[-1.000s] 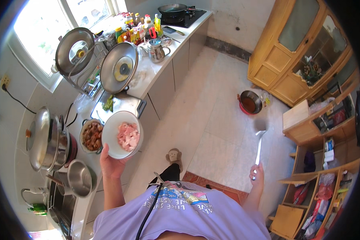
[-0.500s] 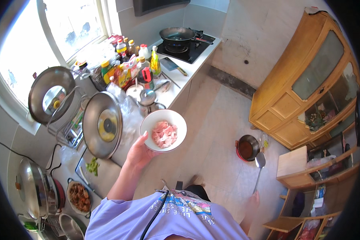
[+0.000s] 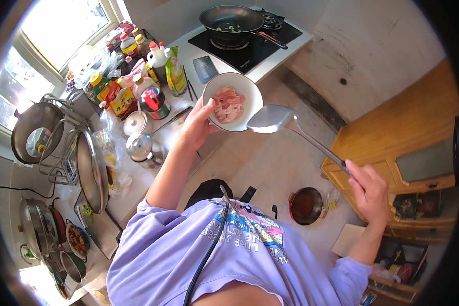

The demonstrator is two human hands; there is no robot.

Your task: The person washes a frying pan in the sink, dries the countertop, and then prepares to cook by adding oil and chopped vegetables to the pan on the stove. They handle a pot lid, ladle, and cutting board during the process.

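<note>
My left hand grips a white bowl by its near left rim, thumb over the edge. Sliced raw meat lies in the bowl. In my right hand is the dark handle of a metal spatula, whose broad blade is at the bowl's right rim; whether they touch I cannot tell. Beyond the bowl, a dark frying pan sits on the black cooktop with small pale bits in it. A cleaver lies on the counter, its handle hidden behind the bowl.
Bottles and bags crowd the counter by the window. Pan lids stand in a rack at left, near a dish of brown food. A red pot is on the floor, close to a wooden cabinet on the right.
The bowl has moved forward and right, nearer the cooktop. My right hand has raised the spatula from low at the right to beside the bowl. Small bits now show in the frying pan.
</note>
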